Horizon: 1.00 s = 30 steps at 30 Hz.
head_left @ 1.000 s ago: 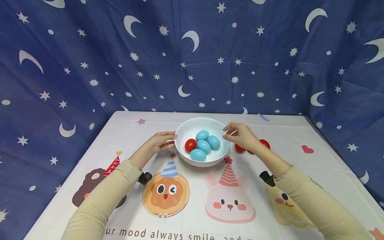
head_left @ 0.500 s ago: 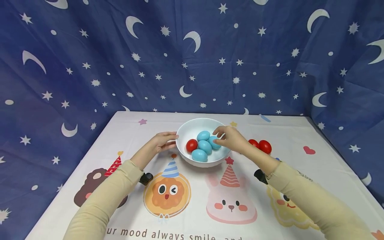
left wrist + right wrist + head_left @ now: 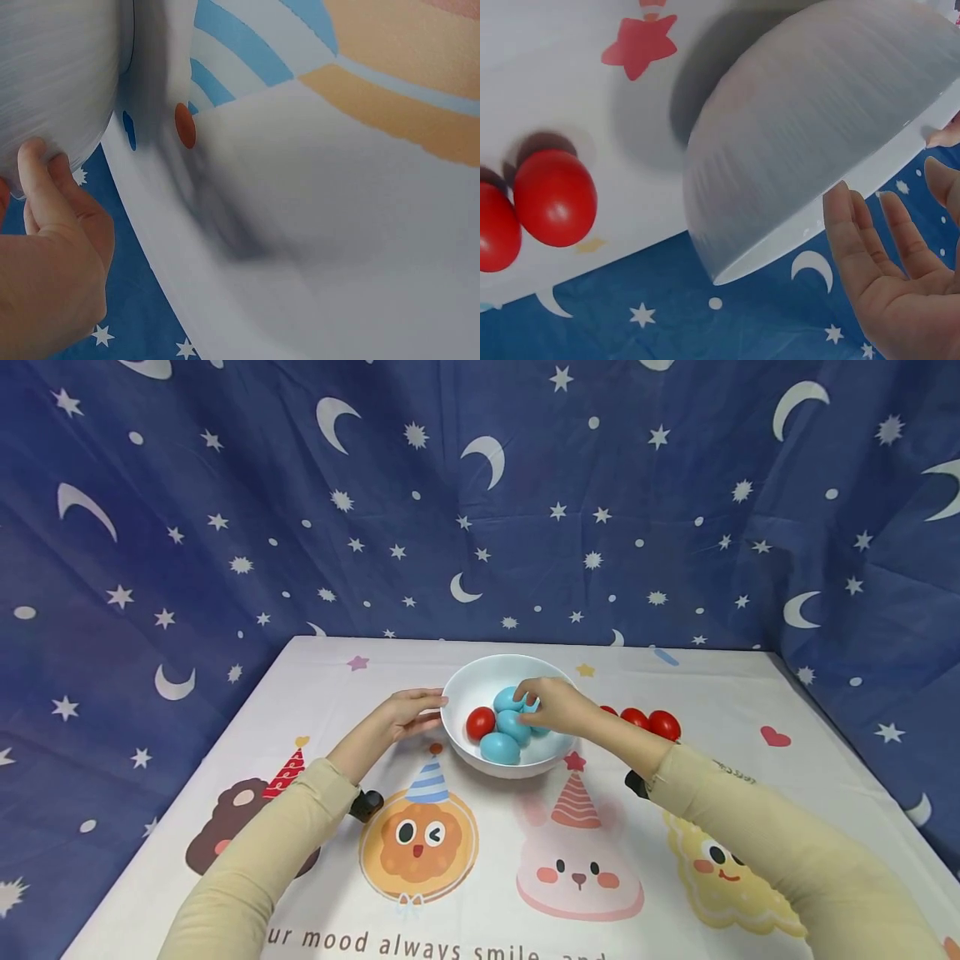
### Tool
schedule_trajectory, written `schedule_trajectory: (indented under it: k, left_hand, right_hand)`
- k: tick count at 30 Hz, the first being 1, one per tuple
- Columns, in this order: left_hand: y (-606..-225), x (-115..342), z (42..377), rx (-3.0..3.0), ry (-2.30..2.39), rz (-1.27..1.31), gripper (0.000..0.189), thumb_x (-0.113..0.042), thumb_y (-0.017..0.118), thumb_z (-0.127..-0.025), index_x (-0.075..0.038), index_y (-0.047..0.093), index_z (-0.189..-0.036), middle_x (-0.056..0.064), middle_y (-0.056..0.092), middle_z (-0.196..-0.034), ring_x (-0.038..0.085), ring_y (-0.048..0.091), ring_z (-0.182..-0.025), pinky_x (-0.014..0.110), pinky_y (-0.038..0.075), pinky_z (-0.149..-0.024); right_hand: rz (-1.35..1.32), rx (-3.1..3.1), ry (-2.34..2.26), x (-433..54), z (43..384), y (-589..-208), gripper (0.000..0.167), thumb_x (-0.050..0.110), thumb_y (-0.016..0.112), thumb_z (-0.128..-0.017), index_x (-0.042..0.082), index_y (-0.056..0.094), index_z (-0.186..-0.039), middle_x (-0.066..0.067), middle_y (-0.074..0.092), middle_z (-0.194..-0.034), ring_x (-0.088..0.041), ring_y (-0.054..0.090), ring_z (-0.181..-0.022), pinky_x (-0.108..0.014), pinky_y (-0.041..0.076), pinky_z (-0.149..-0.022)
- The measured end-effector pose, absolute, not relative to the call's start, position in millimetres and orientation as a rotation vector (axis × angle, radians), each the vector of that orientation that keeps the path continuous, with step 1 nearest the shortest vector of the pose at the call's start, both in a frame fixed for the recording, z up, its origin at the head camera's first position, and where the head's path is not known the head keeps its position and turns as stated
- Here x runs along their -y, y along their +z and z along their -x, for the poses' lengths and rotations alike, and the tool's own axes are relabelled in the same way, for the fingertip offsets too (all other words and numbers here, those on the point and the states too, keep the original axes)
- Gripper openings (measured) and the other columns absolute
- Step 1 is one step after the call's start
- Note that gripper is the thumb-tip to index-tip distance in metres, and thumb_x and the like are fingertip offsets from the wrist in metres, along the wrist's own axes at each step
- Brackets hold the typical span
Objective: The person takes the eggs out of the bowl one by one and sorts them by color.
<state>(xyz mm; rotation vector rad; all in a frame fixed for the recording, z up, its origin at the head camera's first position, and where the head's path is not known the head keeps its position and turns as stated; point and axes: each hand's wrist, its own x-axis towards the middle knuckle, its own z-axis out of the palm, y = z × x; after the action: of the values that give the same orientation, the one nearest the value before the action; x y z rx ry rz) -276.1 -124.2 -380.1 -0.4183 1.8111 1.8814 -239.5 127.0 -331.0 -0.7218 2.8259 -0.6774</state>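
A white bowl (image 3: 480, 675) stands at the middle of the table, with one red egg (image 3: 481, 723) and several light blue eggs (image 3: 499, 748) in it. At its left side, my left hand (image 3: 412, 708) grips the bowl; in the left wrist view, the fingers (image 3: 45, 187) press its outer wall. My right hand (image 3: 558, 706) reaches over the right rim, and its bent, spread fingers are right at the blue eggs on that side, partly covering them in the head view. In the right wrist view, nothing shows between the fingers and thumb.
Several red eggs (image 3: 664, 725) lie on the table right of the bowl, partly behind my right forearm. The white tablecloth (image 3: 465, 860) bears cartoon prints. Behind the table hangs a blue curtain (image 3: 420, 610) with moons and stars.
My right hand has moved left from the bowl's right rim to over the blue eggs inside. More of the red eggs on the table shows now. My left hand stays at the bowl.
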Motion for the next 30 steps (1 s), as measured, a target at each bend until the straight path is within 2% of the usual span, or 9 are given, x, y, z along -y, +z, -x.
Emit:
schedule_trajectory:
  k: [8,13,19,25,30]
  left_hand:
    - [-381,124,276,-1.813,1.881,0.396,0.049,-0.008,0.059,-0.093,-0.008,0.046,-0.139,0.006,0.054,-0.115,0.007,0.061,-0.072,0.015,0.060,-0.072]
    - [-381,125,276,-1.801,1.887,0.392,0.049,-0.008,0.058,-0.093,-0.008,0.044,-0.140,0.005,0.054,-0.112,0.006,0.062,-0.068,0.014,0.060,-0.068]
    - [-379,125,276,-1.805,1.891,0.389,0.049,-0.008,0.058,-0.093,-0.007,0.044,-0.140,0.005,0.054,-0.110,0.006,0.062,-0.068,0.013,0.059,-0.064]
    - [-380,123,279,-1.815,1.881,0.384,0.049,-0.009,0.058,-0.093,-0.008,0.045,-0.140,0.007,0.053,-0.118,0.007,0.061,-0.072,0.013,0.059,-0.067]
    - [-380,124,278,-1.818,1.874,0.388,0.049,-0.009,0.058,-0.093,-0.008,0.044,-0.140,0.006,0.053,-0.115,0.005,0.061,-0.069,0.013,0.059,-0.066]
  right_hand:
    - [0.719,-2.776,-0.587,-114,247,-330,0.032,0.011,0.071,-0.083,0.000,0.064,-0.112,-0.019,0.065,-0.106,-0.028,0.060,-0.096,-0.030,0.060,-0.081]
    - [0.749,-2.746,-0.532,-105,251,-331,0.031,0.009,0.068,-0.084,0.001,0.064,-0.114,-0.018,0.064,-0.110,-0.030,0.059,-0.103,-0.034,0.058,-0.089]
    - [0.773,-2.700,-0.494,-97,257,-330,0.032,0.009,0.066,-0.084,0.001,0.063,-0.115,-0.019,0.063,-0.112,-0.028,0.058,-0.098,-0.034,0.057,-0.089]
    - [0.743,-2.667,-0.424,-89,270,-326,0.033,0.013,0.068,-0.086,0.003,0.062,-0.117,-0.019,0.063,-0.114,-0.027,0.059,-0.102,-0.034,0.057,-0.092]
    - [0.702,-2.605,-0.354,-81,279,-325,0.037,0.016,0.066,-0.088,0.005,0.060,-0.122,-0.017,0.061,-0.117,-0.025,0.057,-0.101,-0.033,0.056,-0.093]
